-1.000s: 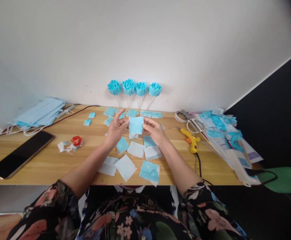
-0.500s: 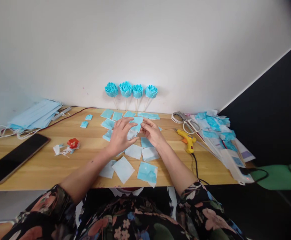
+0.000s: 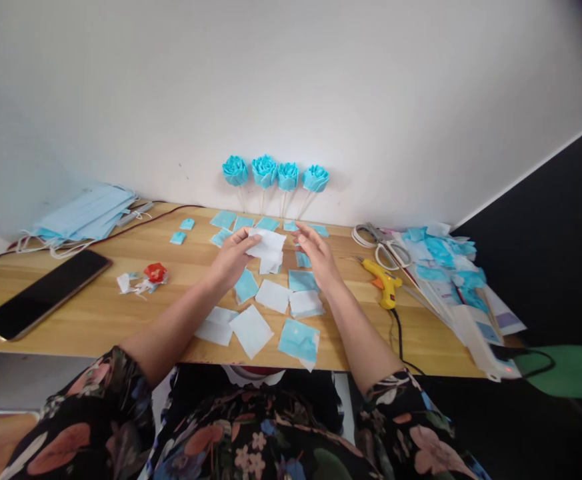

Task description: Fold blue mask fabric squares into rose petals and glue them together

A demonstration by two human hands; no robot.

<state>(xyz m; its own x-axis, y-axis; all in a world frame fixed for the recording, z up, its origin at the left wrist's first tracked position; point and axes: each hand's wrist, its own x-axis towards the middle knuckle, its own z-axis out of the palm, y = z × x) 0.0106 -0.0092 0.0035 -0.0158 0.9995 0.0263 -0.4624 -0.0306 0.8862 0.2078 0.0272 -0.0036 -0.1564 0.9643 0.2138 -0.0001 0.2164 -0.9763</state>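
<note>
My left hand [image 3: 233,257] pinches a square piece of mask fabric [image 3: 269,244] by its left edge, thumb on top, white side up. Just to the right of it, my right hand [image 3: 317,252] is raised with fingers apart and nothing in them. Below both hands lie loose squares of the same fabric, some white side up like the white square [image 3: 251,331], others blue like the blue square [image 3: 298,340]. Behind them, several blue fabric roses [image 3: 264,172] on thin sticks lean against the wall.
On the right are a yellow glue gun [image 3: 385,281], scissors [image 3: 383,243], blue fabric scraps [image 3: 438,250] and a white power strip [image 3: 483,347]. To the left are a phone [image 3: 45,293], stacked face masks [image 3: 85,212], a crumpled red scrap [image 3: 155,272] and two small blue pieces [image 3: 178,237].
The fabric square has passed from my right hand to my left and now shows its white side instead of blue. My right hand has let go and moved slightly right. The view has shifted a little.
</note>
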